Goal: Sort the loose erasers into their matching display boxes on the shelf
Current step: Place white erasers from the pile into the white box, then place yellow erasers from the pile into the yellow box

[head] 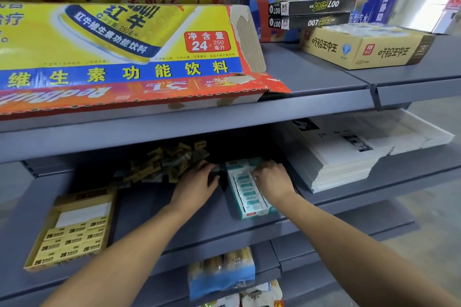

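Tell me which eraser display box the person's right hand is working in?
The teal-and-white box, right of the pile; the right hand rests on its rows. The yellow box sits untouched at the left.

**Grey shelving, daylight at the far right**

Tiered grey metal shelving (324, 77) fills the view. Right of the shelving and below it lies pale grey floor (429, 252). Beyond its upper right end, a bright window (429, 12) lets in daylight.

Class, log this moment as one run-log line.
left hand: at loose eraser pile | right hand: fingers in teal display box | yellow display box: part filled
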{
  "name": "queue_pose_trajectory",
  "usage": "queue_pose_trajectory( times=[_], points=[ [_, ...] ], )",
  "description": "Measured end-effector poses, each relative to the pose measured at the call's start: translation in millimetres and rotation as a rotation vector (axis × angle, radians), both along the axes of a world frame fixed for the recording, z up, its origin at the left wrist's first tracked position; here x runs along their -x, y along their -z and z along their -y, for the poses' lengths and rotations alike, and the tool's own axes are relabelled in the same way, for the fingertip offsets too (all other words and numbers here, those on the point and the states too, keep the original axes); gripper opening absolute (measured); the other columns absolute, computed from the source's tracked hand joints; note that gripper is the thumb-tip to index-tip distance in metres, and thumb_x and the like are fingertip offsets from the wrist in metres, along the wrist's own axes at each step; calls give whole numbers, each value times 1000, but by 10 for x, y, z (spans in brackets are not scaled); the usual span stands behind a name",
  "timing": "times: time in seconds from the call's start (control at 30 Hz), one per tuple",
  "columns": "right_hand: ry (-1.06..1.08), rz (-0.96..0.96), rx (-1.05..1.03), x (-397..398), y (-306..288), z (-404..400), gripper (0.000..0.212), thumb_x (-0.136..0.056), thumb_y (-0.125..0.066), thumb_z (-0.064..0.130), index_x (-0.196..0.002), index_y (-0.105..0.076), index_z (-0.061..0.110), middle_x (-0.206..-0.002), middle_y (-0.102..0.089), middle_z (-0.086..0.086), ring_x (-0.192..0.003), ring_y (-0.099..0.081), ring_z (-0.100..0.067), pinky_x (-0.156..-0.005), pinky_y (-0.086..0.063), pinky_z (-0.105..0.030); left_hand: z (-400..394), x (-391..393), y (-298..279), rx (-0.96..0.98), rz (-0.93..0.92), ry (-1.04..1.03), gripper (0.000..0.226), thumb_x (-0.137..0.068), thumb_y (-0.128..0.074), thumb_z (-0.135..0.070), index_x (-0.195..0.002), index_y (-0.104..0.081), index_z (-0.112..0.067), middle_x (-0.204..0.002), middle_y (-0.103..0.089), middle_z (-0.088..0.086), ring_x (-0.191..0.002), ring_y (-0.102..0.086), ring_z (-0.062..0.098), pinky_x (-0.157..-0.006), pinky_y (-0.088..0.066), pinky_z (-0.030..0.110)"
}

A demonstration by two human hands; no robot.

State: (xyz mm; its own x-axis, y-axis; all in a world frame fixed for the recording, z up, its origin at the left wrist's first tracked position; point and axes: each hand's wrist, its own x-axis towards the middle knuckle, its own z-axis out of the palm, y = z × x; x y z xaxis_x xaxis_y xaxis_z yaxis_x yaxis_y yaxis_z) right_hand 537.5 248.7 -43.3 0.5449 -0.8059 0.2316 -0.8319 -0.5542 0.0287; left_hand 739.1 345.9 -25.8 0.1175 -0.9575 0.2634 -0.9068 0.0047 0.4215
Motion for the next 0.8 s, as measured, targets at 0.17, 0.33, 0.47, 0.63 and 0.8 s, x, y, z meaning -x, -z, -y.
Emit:
queue_pose_trajectory(
  times=[0.17, 0.33, 0.47, 0.63, 0.8],
  points=[
    [94, -40, -8, -148, -98, -97, 21, -86, -54, 17, -102, -68, 21, -103, -64, -3, -99, -57, -25, -81, -37, -34, -91, -85, -7, -3, 13, -16, 40, -97, -50, -32, -133, -53, -14, -133, -51, 1, -114, -55, 20, -91, -49, 35],
    [-85, 281, 26, -634, -147, -290, 21, -69, -68, 15, -89, -73, 18, -84, -68, -8, -81, -63, -32, -69, -51, -36, -341, -361, -36, 29, 38, -108, 38, -94, -55, -28, -130, -55, -17, -131, -57, 4, -111, -58, 24, -84, -52, 35],
    [-235, 360, -44, -1074, -135, -468, 26, -74, -66, 14, -100, -73, 14, -105, -68, -13, -95, -62, -33, -77, -54, -37, -616, -682, -34, 33, 36, -223, 32, -91, -58, -23, -122, -59, -18, -118, -64, 6, -99, -63, 26, -76, -53, 34],
    [-262, 293, -125, -1428, -29, -579, 24, -85, -61, 22, -105, -69, 11, -108, -67, -17, -103, -60, -35, -85, -49, -38, -815, -986, -27, 16, 51, -302, 29, -90, -57, -22, -119, -60, -18, -114, -66, 6, -97, -63, 26, -77, -53, 35],
    [-196, 270, -249, -1653, -15, -626, 32, -95, -52, 39, -113, -65, 14, -108, -67, -12, -98, -62, -30, -75, -53, -36, -876, -1102, -13, 17, 48, -319, 31, -91, -57, -22, -121, -59, -18, -119, -63, 7, -99, -62, 27, -78, -53, 35]
  ],
)
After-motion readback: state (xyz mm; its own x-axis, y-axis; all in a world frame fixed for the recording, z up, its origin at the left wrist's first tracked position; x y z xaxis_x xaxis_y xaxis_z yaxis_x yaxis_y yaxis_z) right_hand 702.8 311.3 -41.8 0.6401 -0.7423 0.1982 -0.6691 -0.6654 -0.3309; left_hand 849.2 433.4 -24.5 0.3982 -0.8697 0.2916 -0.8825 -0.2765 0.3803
